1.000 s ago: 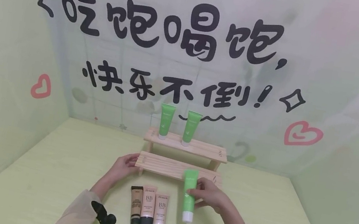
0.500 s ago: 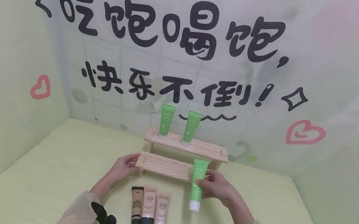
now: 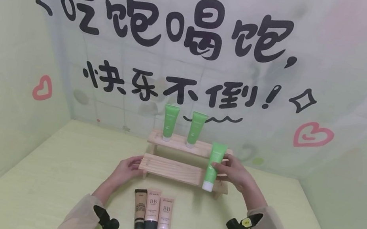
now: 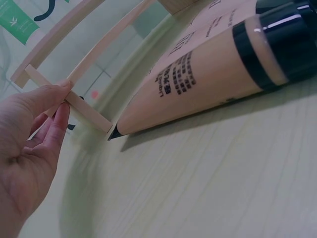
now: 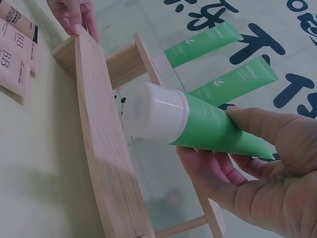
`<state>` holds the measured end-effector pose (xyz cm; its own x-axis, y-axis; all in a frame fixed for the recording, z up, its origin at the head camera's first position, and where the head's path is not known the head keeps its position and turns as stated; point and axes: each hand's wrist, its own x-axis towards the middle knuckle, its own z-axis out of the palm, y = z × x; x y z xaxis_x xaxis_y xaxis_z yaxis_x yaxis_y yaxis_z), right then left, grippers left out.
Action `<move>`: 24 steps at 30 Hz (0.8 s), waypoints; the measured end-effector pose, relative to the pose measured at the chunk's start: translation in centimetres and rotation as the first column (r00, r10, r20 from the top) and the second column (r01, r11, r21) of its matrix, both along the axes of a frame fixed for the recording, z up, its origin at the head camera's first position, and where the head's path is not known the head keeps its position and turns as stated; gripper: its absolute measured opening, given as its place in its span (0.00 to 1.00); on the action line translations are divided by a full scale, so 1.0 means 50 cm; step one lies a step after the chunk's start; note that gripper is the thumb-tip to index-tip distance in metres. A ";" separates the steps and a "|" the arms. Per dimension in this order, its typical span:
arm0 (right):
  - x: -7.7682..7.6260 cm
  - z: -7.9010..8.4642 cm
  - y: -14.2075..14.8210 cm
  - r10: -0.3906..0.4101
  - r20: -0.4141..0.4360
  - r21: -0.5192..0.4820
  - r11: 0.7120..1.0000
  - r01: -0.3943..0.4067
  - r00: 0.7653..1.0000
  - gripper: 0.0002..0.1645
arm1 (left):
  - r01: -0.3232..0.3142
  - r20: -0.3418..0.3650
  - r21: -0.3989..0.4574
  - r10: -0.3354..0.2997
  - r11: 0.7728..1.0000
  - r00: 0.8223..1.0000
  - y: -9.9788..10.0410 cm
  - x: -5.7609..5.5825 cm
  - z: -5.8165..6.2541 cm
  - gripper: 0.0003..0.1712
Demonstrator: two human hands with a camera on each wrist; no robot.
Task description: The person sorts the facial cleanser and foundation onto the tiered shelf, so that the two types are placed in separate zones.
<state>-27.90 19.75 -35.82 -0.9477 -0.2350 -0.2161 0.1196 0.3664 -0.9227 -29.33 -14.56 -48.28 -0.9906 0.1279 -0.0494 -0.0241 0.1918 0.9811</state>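
Observation:
My right hand (image 3: 237, 174) grips a green tube with a white cap (image 3: 212, 167), cap down, in front of the right part of a two-step wooden rack (image 3: 171, 170). In the right wrist view, thumb and fingers close round the tube's green body (image 5: 213, 126), with the cap pointing toward the lower step. My left hand (image 3: 126, 171) pinches the left end of the lower step between thumb and fingers, plain in the left wrist view at the rack's end (image 4: 81, 106). Two more green tubes (image 3: 170, 122) stand on their caps on the upper step.
In front of the rack lie two pink BB cream tubes (image 3: 151, 211) and a tan tube with a black cap (image 3: 139, 209), side by side on the pale table (image 3: 83, 154). A lettered backdrop (image 3: 186, 51) rises behind the rack.
My right hand has lifted the green tube up and to the right, from in front of the rack to over the lower step's right part. The left hand has stayed at the rack.

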 end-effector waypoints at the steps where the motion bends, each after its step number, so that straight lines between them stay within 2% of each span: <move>1: -0.004 0.001 0.001 0.002 -0.006 0.002 1.000 -0.002 1.000 0.33 | -0.001 0.002 0.004 0.001 1.000 1.000 0.000 -0.001 -0.001 0.34; 7: -0.029 0.010 -0.001 -0.016 -0.035 -0.001 1.000 0.016 0.999 0.33 | -0.015 0.003 0.008 0.015 1.000 1.000 -0.004 -0.001 -0.006 0.34; 14: -0.049 0.030 -0.009 -0.096 -0.063 0.003 0.995 0.097 0.993 0.33 | -0.022 -0.007 0.002 0.022 1.000 1.000 -0.004 -0.001 -0.006 0.35; 24: -0.075 0.059 -0.013 -0.151 -0.112 0.005 0.988 0.153 0.982 0.36 | -0.030 0.003 -0.008 0.030 1.000 1.000 0.000 0.002 0.000 0.34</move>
<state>-31.65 19.10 -32.86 -0.9904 -0.0839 -0.1099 0.0722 0.3642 -0.9285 -29.23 -14.57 -48.29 -0.9938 0.0974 -0.0533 -0.0330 0.1992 0.9794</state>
